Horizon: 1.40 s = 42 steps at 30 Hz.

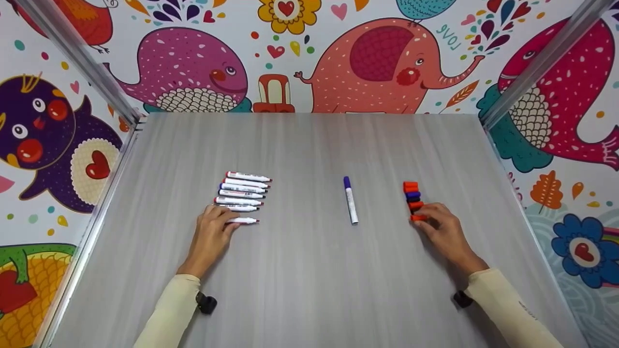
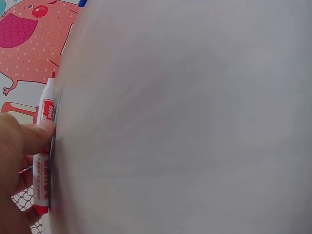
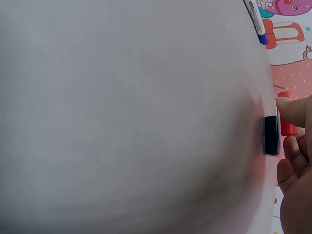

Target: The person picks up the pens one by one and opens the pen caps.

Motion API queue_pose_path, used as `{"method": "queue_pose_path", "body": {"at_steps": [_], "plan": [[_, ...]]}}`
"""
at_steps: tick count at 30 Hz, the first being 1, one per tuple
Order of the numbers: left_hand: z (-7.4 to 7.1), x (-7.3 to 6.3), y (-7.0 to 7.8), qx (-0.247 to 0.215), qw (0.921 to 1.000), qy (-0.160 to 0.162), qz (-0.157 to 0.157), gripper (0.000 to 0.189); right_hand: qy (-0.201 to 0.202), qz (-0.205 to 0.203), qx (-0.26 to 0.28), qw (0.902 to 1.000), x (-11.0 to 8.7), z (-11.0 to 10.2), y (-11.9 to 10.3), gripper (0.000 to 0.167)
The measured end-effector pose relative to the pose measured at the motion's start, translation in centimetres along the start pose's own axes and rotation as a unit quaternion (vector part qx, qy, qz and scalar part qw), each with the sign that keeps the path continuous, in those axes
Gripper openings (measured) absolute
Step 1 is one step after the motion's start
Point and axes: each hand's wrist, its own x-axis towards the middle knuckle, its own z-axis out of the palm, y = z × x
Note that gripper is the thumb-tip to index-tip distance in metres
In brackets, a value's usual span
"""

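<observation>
My left hand (image 1: 213, 234) pinches an uncapped white marker (image 1: 247, 221) with a red tip, at the near end of a row. Its thumb presses on the red-lettered barrel in the left wrist view, with the tip pointing away. Several more uncapped markers (image 1: 246, 183), with red or dark tips, lie side by side just beyond. On the right, my right hand (image 1: 447, 234) pinches a red marker cap (image 1: 418, 218) at the near end of a line of caps. A black cap (image 3: 271, 135) lies beside it in the right wrist view.
Between the hands lies a white marker with its blue cap (image 1: 346, 182) on. Other red, blue and black caps (image 1: 410, 185) are lined up beyond my right hand. The grey table (image 1: 300, 280) ends at a patterned back wall, with metal rails (image 1: 92, 63) along the sides.
</observation>
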Motion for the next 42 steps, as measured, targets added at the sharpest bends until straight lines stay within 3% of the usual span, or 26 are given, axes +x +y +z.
{"method": "queue_pose_path", "body": {"at_steps": [12, 42], "plan": [[-0.4, 0.2, -0.2, 0.011, 0.9999, -0.003, -0.007, 0.018, 0.023, 0.049, -0.050, 0.9973, -0.5, -0.2, 1.4, 0.029], [-0.2, 0.9, -0.4, 0.037, 0.9993, -0.006, -0.002, 0.019, 0.039, 0.047, -0.067, 0.9959, -0.3, 0.2, 1.1, 0.031]]}}
